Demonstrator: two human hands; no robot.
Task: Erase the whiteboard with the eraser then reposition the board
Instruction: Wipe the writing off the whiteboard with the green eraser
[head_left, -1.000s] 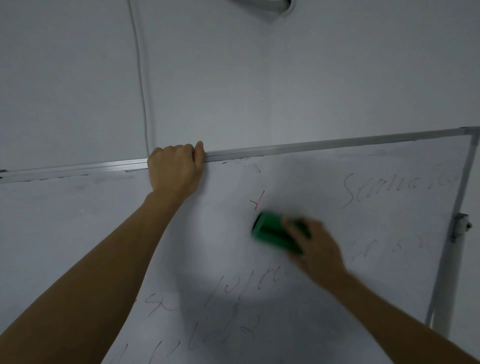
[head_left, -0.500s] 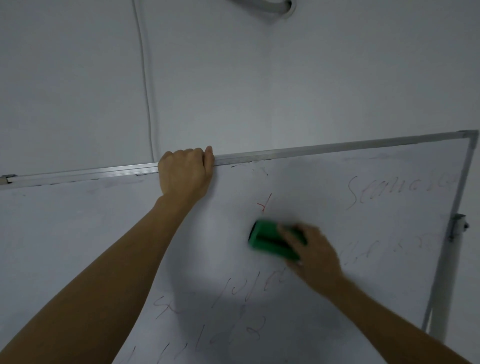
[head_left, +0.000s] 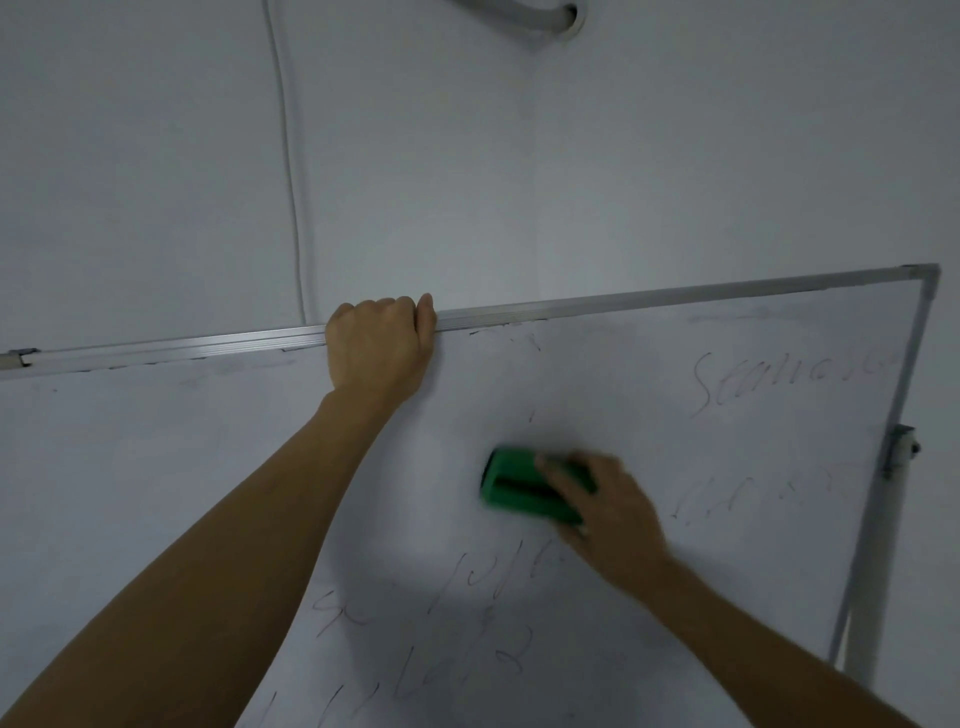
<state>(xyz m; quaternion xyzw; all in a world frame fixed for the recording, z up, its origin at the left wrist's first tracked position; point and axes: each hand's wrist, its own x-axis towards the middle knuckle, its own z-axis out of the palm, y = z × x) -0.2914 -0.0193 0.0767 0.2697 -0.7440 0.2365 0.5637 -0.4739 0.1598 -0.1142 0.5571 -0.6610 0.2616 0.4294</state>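
Observation:
A large whiteboard with an aluminium frame fills the lower part of the view. Faint dark handwriting remains at its upper right and along the bottom centre. My left hand is closed over the top frame rail, left of centre. My right hand presses a green eraser flat against the board near its middle. The eraser and that hand are blurred by motion.
A white stand post with a side clamp holds the board's right edge. Behind the board is a plain grey wall with a thin white cable running down it and a pipe fitting at the top.
The small red mark above the eraser has been wiped away. My right hand kept rubbing the eraser around the board's middle. My left hand stayed on the top rail.

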